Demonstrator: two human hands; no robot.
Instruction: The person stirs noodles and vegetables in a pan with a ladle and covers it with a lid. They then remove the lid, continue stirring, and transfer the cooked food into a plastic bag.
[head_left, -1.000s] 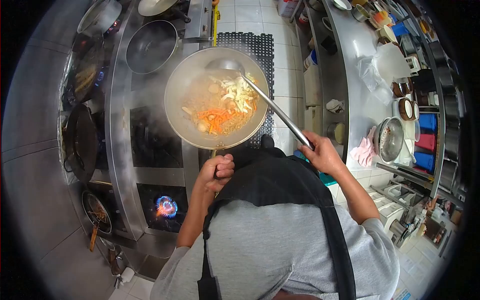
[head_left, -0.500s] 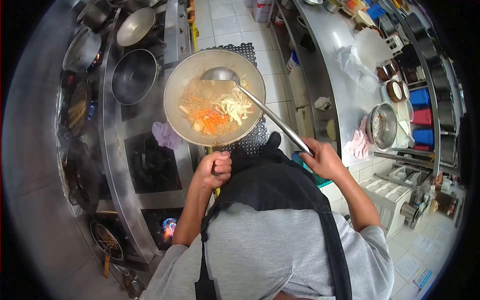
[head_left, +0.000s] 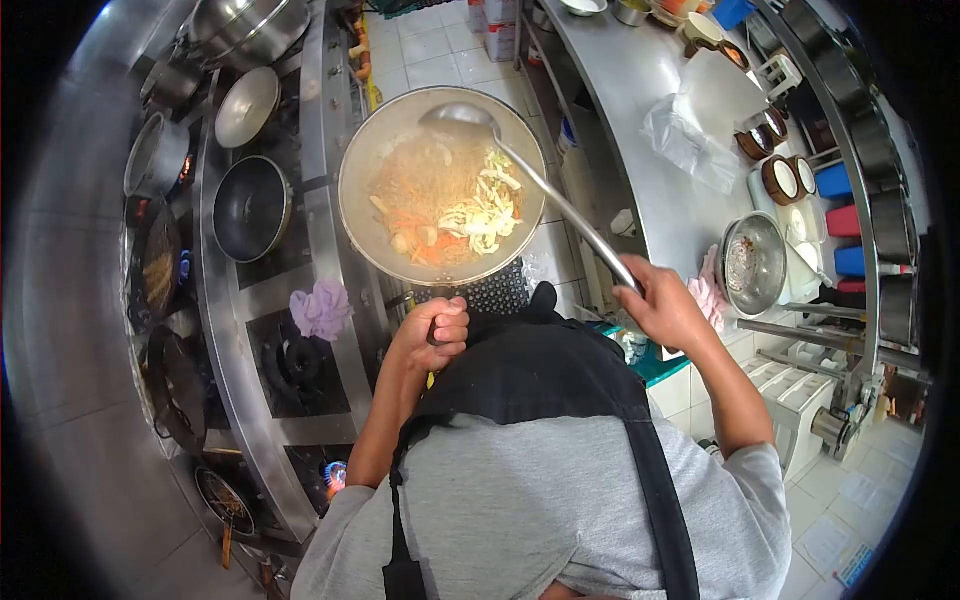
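Observation:
My left hand [head_left: 436, 332] is closed round the handle of a large wok [head_left: 372, 243], held out in front of my apron. Noodles [head_left: 425, 180] fill the middle of the wok, with orange carrot strips [head_left: 432, 246] toward the near side and pale sliced strips [head_left: 488, 222] at the right. Steam hazes the food. My right hand [head_left: 655, 303] grips the end of a long metal ladle [head_left: 560, 200]. Its bowl is at the far inner side of the wok, beyond the noodles.
To the left runs a stove [head_left: 330, 420] with a lit burner [head_left: 336, 474], a dark frying pan [head_left: 252, 209] and a purple cloth [head_left: 322, 310]. A steel counter [head_left: 620, 110] at the right carries a plastic bag [head_left: 690, 140] and a metal bowl [head_left: 755, 262].
The pale strips have spread along the wok's right side, and the carrots look more mixed in. The ladle bowl has shifted toward the far rim. My view has shifted slightly.

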